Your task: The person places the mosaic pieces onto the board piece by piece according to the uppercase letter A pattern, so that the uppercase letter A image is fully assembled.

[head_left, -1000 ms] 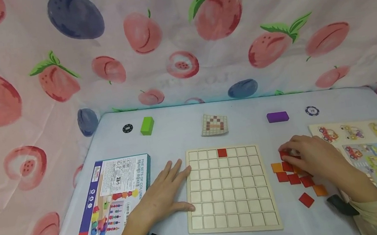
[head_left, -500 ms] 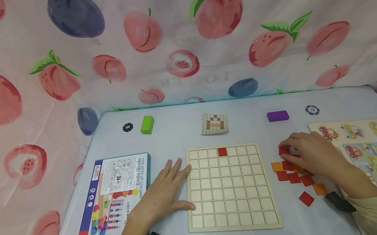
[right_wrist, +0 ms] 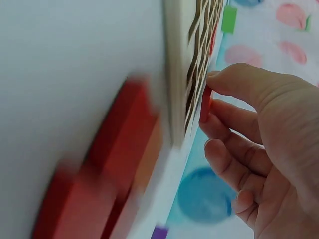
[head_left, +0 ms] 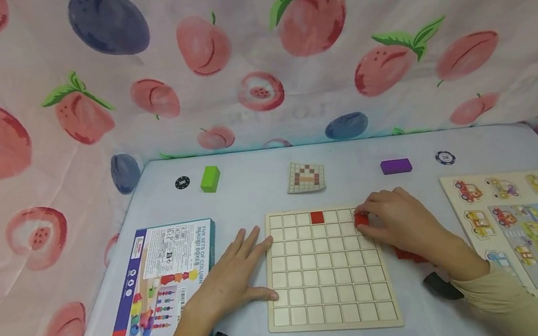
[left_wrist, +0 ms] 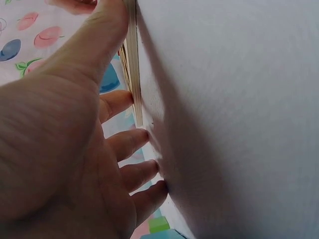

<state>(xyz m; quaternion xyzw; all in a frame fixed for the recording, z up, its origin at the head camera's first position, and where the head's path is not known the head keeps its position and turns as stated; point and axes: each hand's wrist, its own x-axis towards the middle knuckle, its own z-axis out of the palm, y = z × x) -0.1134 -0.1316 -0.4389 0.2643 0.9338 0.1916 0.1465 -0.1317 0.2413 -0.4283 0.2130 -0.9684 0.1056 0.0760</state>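
Note:
A pale wooden grid board (head_left: pixel 330 278) lies in the middle of the head view, with one red tile (head_left: pixel 317 217) in its top row. My left hand (head_left: pixel 232 276) rests along the board's left edge, fingers spread, thumb and index touching the rim. My right hand (head_left: pixel 404 224) pinches another red square tile (right_wrist: pixel 205 104) between thumb and fingers, over the board's upper right edge. Beneath the right hand, mostly hidden in the head view, is the pile of loose red tiles (right_wrist: pixel 119 134); an orange one (right_wrist: pixel 148 154) shows in the right wrist view.
Behind the board lies a small pattern card (head_left: pixel 305 177). A green block (head_left: pixel 210 179) and black chip (head_left: pixel 182 182) are back left; a purple block (head_left: pixel 396 166) and another chip (head_left: pixel 446 158) back right. A boxed set (head_left: pixel 172 286) lies left, a picture puzzle board (head_left: pixel 534 236) right.
My right hand has moved left from the tile pile to the board's right edge, carrying a red tile. The left hand has stayed in place.

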